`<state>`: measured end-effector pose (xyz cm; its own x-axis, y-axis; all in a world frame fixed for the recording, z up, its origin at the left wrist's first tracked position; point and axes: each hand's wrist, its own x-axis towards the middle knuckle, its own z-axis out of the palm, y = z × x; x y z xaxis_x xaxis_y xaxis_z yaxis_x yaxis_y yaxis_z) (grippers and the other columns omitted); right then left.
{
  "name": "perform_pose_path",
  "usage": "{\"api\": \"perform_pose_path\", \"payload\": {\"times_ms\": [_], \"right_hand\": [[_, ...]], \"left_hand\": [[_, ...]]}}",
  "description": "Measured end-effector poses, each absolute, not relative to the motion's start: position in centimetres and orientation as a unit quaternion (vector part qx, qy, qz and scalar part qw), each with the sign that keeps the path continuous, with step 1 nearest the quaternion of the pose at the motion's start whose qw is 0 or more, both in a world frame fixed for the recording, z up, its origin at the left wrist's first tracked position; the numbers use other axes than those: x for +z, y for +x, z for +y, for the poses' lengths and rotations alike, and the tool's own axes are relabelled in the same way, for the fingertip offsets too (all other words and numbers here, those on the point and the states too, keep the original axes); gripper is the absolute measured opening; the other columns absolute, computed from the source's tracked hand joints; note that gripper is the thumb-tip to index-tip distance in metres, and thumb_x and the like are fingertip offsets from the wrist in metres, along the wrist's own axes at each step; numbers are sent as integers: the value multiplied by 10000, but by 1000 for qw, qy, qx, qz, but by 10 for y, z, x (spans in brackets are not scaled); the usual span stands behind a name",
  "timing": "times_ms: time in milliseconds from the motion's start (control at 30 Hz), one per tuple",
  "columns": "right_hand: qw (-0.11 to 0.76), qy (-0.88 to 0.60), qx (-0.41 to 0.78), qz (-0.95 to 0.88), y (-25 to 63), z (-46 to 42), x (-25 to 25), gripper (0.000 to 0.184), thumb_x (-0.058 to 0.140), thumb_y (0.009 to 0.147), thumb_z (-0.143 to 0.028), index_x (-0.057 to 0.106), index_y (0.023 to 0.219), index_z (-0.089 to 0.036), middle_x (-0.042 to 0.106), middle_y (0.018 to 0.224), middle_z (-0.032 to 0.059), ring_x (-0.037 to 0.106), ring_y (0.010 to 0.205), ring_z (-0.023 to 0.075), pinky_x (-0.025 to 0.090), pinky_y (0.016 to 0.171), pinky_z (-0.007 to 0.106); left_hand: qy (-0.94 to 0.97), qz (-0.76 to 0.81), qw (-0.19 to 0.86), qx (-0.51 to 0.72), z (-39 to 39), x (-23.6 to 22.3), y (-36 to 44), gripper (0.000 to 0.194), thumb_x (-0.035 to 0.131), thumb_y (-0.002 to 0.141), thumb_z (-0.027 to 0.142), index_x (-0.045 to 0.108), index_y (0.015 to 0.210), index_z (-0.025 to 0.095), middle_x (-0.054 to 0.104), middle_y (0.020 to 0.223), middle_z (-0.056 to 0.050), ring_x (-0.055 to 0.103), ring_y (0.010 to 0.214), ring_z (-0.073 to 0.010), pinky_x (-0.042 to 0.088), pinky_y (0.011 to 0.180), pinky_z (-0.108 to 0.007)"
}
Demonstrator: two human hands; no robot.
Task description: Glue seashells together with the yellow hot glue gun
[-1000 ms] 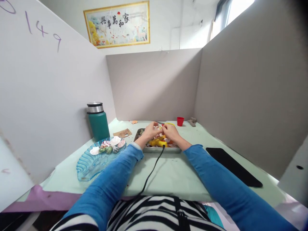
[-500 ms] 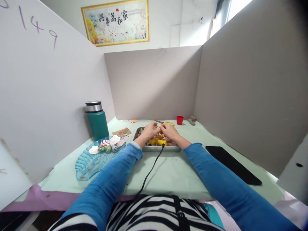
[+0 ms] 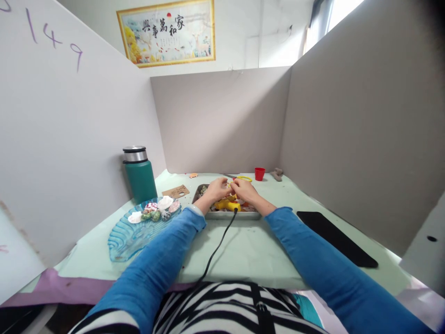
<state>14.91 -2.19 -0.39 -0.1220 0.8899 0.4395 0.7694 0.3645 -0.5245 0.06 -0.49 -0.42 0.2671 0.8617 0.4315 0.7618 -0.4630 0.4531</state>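
Above the metal tray (image 3: pixel 225 215), my left hand (image 3: pixel 219 189) and my right hand (image 3: pixel 244 190) meet with their fingertips close together. Both have curled fingers, pinched around something small that I cannot make out. Below them in the tray lies a yellow glue gun (image 3: pixel 227 204), its black cord (image 3: pixel 219 248) running toward my body. Shells and small colourful pieces fill the tray around it, partly covered by my hands. Greenish shells (image 3: pixel 203 189) show at the tray's left end.
To the left, a blue glass dish (image 3: pixel 130 241) holds several shells, with a green bottle (image 3: pixel 141 178) behind it. Brown card (image 3: pixel 176 191), yellow-handled scissors (image 3: pixel 245 178), a red cup (image 3: pixel 259 174) and driftwood (image 3: pixel 277 174) lie farther back. A black slab (image 3: pixel 335 237) is at right.
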Motion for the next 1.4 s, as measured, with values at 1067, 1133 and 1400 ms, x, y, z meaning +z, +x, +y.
{"api": "perform_pose_path", "payload": {"times_ms": [1067,1133,1400], "right_hand": [[333,-563,51,-754,149,-19,-6,282,417,926,-303,638,808,-174,706,811,43,586,694,131,353,616,219],[331,-565,49,-754,149,-19,-7,279,425,926,-306,638,804,-173,705,805,44,589,700,132,354,617,220],[318,-570,40,-756,148,-17,-8,267,434,928,-303,652,844,-172,709,819,47,595,711,140,350,609,224]], "left_hand": [[801,513,69,301,-7,-2,2,497,605,788,376,632,1218,128,667,1202,-128,611,1110,-257,454,959,-322],[804,507,58,304,-8,-2,2,501,598,789,356,624,1232,123,659,1217,-134,605,1122,-261,452,959,-321],[810,502,40,299,-9,-2,2,454,631,758,357,665,1160,148,690,1135,-111,623,1068,-259,466,925,-320]]}}
